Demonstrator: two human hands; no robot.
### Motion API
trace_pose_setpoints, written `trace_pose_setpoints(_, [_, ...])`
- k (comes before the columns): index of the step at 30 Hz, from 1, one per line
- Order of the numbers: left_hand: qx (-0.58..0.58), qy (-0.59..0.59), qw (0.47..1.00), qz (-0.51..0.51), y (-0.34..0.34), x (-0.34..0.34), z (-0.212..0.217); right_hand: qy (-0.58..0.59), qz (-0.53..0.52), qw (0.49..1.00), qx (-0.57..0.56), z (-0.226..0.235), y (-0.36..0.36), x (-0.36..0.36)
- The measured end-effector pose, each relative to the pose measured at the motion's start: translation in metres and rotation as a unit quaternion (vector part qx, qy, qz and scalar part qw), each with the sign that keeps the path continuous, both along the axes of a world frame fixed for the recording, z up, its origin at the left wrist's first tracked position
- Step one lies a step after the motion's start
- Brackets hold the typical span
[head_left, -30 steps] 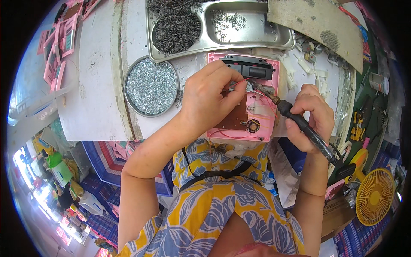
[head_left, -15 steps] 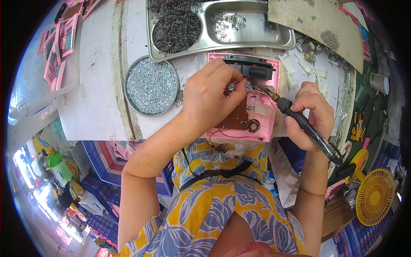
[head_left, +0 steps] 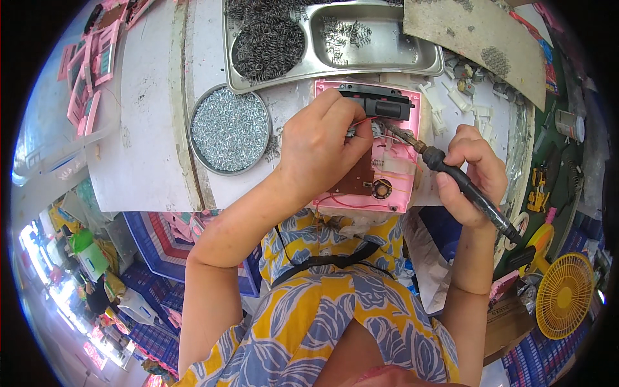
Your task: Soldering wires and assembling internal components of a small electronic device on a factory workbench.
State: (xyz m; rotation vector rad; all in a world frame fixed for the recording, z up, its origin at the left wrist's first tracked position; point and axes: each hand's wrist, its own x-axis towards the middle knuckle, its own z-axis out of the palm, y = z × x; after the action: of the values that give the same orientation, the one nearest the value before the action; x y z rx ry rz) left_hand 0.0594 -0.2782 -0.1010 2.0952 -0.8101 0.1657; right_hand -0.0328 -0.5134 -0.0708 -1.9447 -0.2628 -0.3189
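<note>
A pink plastic casing [head_left: 400,198] lies in front of me, with a black plastic part [head_left: 385,108] along its far side and a brown circuit board [head_left: 353,182] inside. Beside the board sits a small round speaker [head_left: 382,189]. My left hand [head_left: 325,138] is pinched over the casing's left side, at a thin red wire [head_left: 365,120] that runs from its fingertips. In my right hand [head_left: 478,173] is a soldering iron [head_left: 454,173], its tip angled up-left to the parts just below the black piece. The exact contact point is too small to make out.
A round tin of small screws [head_left: 230,131] stands at the left. A metal tray [head_left: 367,69] with dark springs lies at the back. White plastic pieces [head_left: 459,98] and a board [head_left: 480,45] are on the right. Below the table are blue crates [head_left: 145,248] and a yellow fan [head_left: 565,295].
The soldering iron and my right hand have shifted very slightly to the right and down. My left hand stays almost in place at the red wire.
</note>
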Motion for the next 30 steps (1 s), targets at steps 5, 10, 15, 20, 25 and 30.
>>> trace_pose_setpoints(5, [0.0, 0.0, 1.0, 0.003, 0.001, 0.0, 0.001, -0.011, 0.005, 1.0, 0.016, -0.003, -0.005, -0.007])
trace_pose_setpoints(10, [-0.008, 0.001, 1.0, 0.004, 0.0, 0.0, 0.0, -0.007, -0.006, 1.0, 0.02, -0.003, -0.004, -0.011])
trace_pose_setpoints(15, [0.001, -0.002, 1.0, 0.002, 0.002, 0.0, -0.002, -0.017, -0.004, 1.0, 0.008, -0.004, -0.006, -0.012])
trace_pose_setpoints(20, [0.004, 0.011, 1.0, 0.003, 0.002, -0.001, -0.001, -0.013, -0.005, 1.0, 0.009, -0.004, -0.007, -0.012])
trace_pose_setpoints(25, [-0.004, 0.013, 1.0, -0.001, 0.002, -0.001, 0.003, -0.009, -0.007, 1.0, 0.012, -0.002, -0.009, -0.014])
trace_pose_setpoints(30, [-0.028, 0.031, 0.999, 0.007, 0.002, -0.002, 0.002, -0.003, -0.014, 1.0, 0.019, 0.0, -0.012, -0.019])
